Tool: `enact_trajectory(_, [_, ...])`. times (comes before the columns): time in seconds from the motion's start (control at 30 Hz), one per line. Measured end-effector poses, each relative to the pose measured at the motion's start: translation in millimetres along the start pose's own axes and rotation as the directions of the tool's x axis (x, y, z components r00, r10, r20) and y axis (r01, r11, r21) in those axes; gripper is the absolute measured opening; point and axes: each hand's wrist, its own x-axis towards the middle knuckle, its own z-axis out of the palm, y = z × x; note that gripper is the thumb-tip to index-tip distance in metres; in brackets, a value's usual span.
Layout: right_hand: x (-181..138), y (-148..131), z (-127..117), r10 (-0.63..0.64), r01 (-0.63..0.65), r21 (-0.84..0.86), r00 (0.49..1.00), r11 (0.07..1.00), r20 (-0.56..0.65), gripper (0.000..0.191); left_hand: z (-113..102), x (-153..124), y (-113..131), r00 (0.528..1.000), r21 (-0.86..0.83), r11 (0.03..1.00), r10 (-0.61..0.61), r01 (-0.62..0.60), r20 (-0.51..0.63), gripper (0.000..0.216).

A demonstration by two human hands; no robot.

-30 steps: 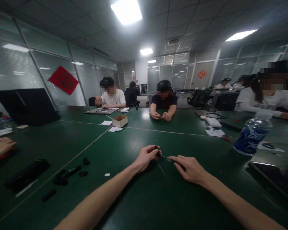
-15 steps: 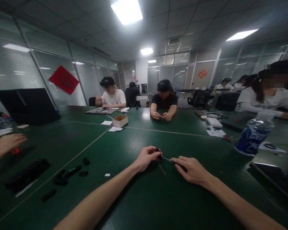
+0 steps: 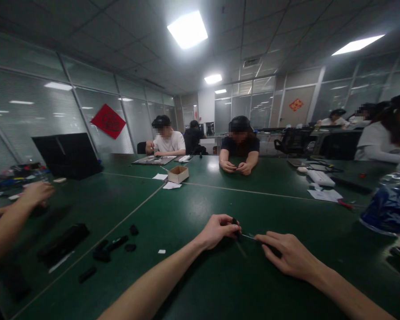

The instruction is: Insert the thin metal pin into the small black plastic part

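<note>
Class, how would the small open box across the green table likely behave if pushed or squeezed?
The box would probably slide rather than tip: it is low and wide, and the table looks smooth. It is likely light, with thin, cardboard-like walls. The open top suggests they might flex under squeezing.

Dim room, greenish cast. Large ceiling panel [image 3: 187,29] blown out white, hazy halo around it; smaller panels [image 3: 213,79] farther back also glaring. Pale sheen mid-worktop [image 3: 200,284], foreground dark. Light reflections in glass wall [image 3: 42,118]. Black parts [image 3: 102,256] lose detail in gloom. Thin rod [image 3: 248,236] faint. Wide-angle stretch toward edges; bottle [image 3: 388,204] soft, leaning.
</note>
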Motion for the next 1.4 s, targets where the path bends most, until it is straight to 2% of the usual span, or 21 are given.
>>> enact_trajectory(0.13, [0.0,0.5,0.8,-0.003,0.002,-0.009,1.000,1.000,-0.011,0.035,-0.7,1.0,-2.2,1.000,-0.035,0.999,-0.005,0.004,-0.019,0.034])
enact_trajectory(0.3, [0.0,-1.0,-1.0,-0.002,0.002,-0.024,1.000,1.000,-0.013,0.035,-1.2,1.1,-2.4,0.999,-0.051,0.998,-0.031,0.028,-0.039,0.048])
enact_trajectory(0.47, [0.0,-1.7,-2.0,0.002,-0.001,-0.022,1.000,1.000,0.016,0.036,-0.9,0.9,-1.9,1.000,-0.028,0.999,-0.016,0.016,-0.009,0.035])
enact_trajectory(0.93, [-0.6,-1.1,-1.5,0.008,-0.005,-0.059,0.998,0.998,0.058,0.034,-0.3,-1.4,2.4,0.999,0.064,0.998,-0.020,0.017,0.050,0.030])
enact_trajectory(1.4, [2.5,-11.1,-1.3,0.047,-0.047,-0.016,0.998,0.999,0.050,0.035,-2.0,4.0,-5.0,0.999,-0.020,0.999,-0.030,0.029,-0.038,0.034])
